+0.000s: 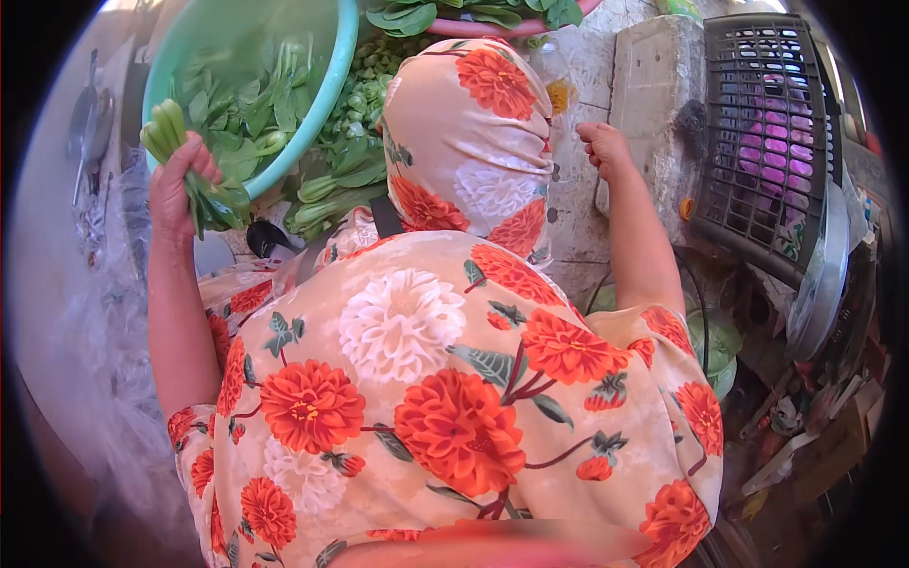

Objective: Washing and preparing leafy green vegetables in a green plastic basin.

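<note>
My left hand (pixel 182 186) is closed round a bunch of leafy greens with pale stalks (pixel 169 131), like bok choy. The stalks point up, and the dark leaves hang below my fist. This bunch is beside the rim of a large turquoise basin (pixel 333 85), in which more loose green leaves (pixel 251 104) lie. Over on the right, my right hand (pixel 604 148) has its fingers curled together above the pale floor. Whatever those fingers hold, if anything, I cannot make out. Between my arms, my flower-patterned clothing (pixel 407 322) covers my lap and one raised knee.
More greens (pixel 327 194) lie heaped on the floor against the basin. A pink basin (pixel 516 28) with leaves stands at the far side. To the right are a worn whitish foam box (pixel 653 95), a black plastic crate (pixel 762 133) and a cabbage (pixel 715 346). Clear plastic sheeting (pixel 90 312) lies left.
</note>
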The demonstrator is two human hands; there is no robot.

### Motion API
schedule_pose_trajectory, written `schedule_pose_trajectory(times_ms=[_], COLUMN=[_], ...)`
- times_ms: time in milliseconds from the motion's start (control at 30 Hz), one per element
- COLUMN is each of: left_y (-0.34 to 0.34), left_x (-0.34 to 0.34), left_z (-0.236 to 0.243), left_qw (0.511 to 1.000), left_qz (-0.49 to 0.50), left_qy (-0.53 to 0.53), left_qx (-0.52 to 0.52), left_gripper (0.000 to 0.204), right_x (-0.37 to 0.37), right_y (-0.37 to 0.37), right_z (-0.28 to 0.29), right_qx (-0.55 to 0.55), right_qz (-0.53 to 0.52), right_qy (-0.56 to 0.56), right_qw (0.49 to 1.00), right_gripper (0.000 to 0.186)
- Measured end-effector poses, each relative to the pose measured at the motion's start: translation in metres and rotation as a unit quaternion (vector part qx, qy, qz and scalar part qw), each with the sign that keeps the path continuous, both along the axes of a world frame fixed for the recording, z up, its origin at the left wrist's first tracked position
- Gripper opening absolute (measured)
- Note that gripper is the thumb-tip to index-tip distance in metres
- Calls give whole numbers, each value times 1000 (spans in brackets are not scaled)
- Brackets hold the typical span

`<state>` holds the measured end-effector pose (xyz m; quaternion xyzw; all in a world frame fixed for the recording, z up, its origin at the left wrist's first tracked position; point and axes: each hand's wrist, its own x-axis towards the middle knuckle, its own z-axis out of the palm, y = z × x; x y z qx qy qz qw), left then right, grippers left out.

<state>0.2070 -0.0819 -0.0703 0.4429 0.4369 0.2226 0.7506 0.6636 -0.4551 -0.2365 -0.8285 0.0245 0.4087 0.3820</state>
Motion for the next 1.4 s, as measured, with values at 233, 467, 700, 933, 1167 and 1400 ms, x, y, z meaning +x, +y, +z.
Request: schedule_pose_trajectory(times_ms=[233,467,700,933,1167,1400], left_y=[-15,-28,-29,-20,-3,4], left_x=[41,60,68,35,25,32], left_z=[1,6,4,15,51,170], left_qw=[996,993,993,997,999,985], left_qz=[17,17,21,22,-17,-81], left_qy=[85,119,115,75,2,-30], left_qx=[11,17,6,-11,37,148], left_gripper=[18,19,19,18,20,26], right_x=[34,56,76,30,-7,-122], right_y=[21,45,41,32,105,256], right_z=[-97,-130,-130,-81,63,285], right_qx=[-70,-207,-249,74,338,470], right_qz=[106,155,158,-124,-104,234], right_qy=[-213,-260,-264,-30,153,118], right_qw=[969,930,918,989,923,843], right_gripper=[23,30,27,13,14,14])
